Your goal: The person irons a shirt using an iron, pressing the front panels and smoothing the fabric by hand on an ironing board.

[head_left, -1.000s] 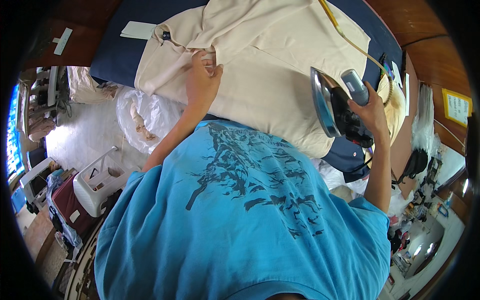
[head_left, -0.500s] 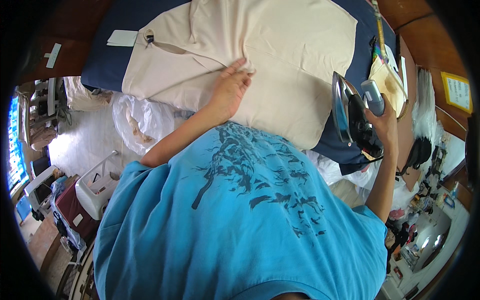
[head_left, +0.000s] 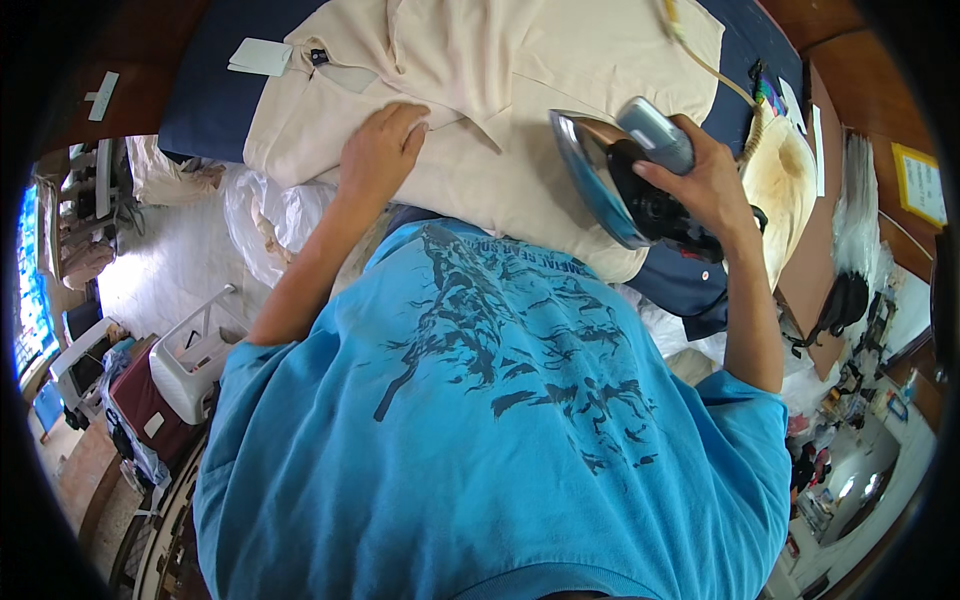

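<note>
A beige garment (head_left: 480,190) lies spread over a dark blue cloth-covered board, with gathered folds and a pointed flap of fabric near its middle. My left hand (head_left: 385,150) rests on the garment left of those folds, fingers bent a little, thumb apart, holding nothing. My right hand (head_left: 712,185) grips the grey handle of a steam iron (head_left: 600,180) with a shiny metal edge. The iron is tilted over the garment's right part; whether its plate touches the fabric I cannot tell. A white card tag (head_left: 262,57) lies by the garment's neckline at the upper left.
A yellowish cord (head_left: 715,70) runs across the upper right. Beyond my right hand lies a cream pad (head_left: 790,190) with a brown stain. Dark blue cloth (head_left: 680,285) hangs at the near edge. A clear plastic bag (head_left: 265,220) and a white plastic chair (head_left: 195,375) are at the left.
The iron in my right hand has swung left from the garment's right edge to above it. My left hand has slid left, away from the pinched fold, and its fingers have loosened.
</note>
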The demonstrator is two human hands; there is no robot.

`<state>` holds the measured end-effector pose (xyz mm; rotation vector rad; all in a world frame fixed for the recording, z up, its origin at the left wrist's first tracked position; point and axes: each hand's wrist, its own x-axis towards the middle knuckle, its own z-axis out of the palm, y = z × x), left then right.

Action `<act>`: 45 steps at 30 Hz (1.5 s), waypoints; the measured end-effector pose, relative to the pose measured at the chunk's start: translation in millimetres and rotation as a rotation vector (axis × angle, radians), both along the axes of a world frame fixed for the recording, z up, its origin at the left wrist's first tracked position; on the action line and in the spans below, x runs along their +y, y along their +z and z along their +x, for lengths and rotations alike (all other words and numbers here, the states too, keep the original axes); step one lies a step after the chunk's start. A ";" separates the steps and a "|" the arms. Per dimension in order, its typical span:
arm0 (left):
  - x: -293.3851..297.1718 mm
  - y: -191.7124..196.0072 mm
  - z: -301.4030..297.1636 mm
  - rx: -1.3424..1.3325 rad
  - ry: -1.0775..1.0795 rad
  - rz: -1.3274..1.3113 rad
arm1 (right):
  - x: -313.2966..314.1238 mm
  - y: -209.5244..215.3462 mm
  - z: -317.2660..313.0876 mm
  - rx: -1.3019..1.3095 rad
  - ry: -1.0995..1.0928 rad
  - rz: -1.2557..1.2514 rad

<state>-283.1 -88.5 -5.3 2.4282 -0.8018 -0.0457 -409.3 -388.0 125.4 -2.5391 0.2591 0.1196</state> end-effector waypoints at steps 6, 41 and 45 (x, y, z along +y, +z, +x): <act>-3.4 -1.2 33.2 -0.170 -0.066 0.077 | 40.4 -2.3 15.5 0.161 -0.010 0.028; -16.9 3.4 104.9 0.963 0.534 -1.328 | 79.0 -107.3 86.9 -0.355 0.194 0.092; -22.2 13.1 120.0 0.404 0.349 -0.887 | 123.3 -137.8 130.6 -0.347 0.194 -0.077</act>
